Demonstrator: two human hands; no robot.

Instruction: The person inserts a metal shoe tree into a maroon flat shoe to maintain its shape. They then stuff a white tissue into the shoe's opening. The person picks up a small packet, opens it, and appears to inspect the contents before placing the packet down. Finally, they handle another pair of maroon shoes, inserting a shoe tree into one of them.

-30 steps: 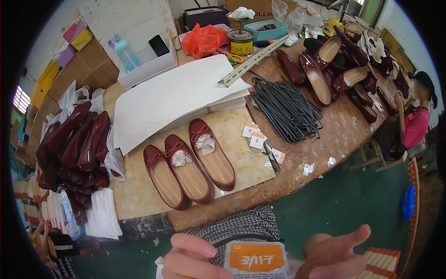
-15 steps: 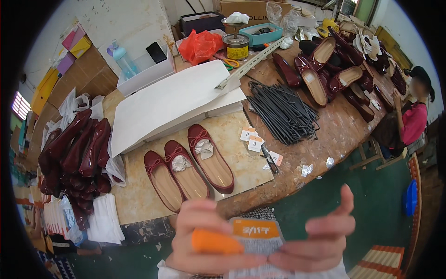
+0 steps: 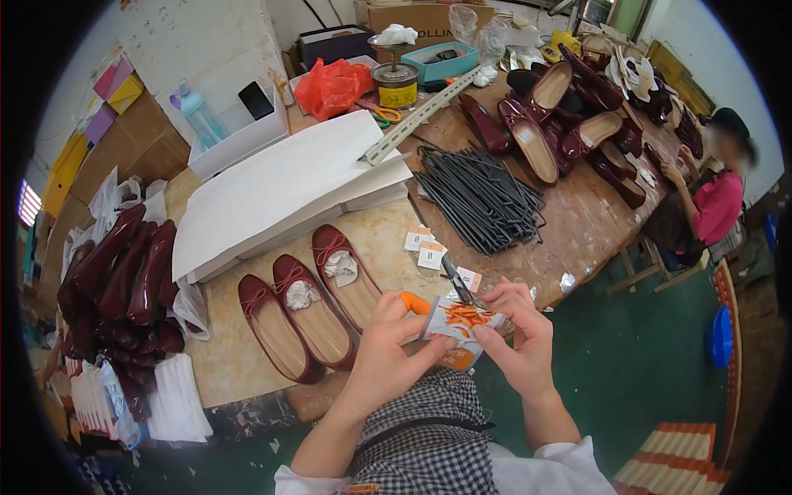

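Note:
Above the table's front edge, a small snack packet (image 3: 441, 328) with a food picture and an orange band is held between both hands. My left hand (image 3: 386, 346) pinches its left side, thumb on the face; an orange finger cot (image 3: 414, 303) covers one fingertip. My right hand (image 3: 521, 337) grips the right side, its thumb on the packet and fingers curled behind the top edge. Just to the left on the table lie three dark red bow flats (image 3: 301, 330), two with crumpled paper inside. A dark metal tool (image 3: 459, 279), partly hidden, lies just beyond the packet.
A white paper stack (image 3: 272, 194) lies behind the flats. Black rods (image 3: 483, 198) and a shoe pile (image 3: 561, 124) are at the right; more red shoes (image 3: 124, 280) at the left. Small cards (image 3: 431, 254) lie nearby. Another person (image 3: 714, 202) sits at far right.
Both hands have moved away from the camera, toward the table, and the packet has turned to show a food picture. The scene has shifted slightly left in view.

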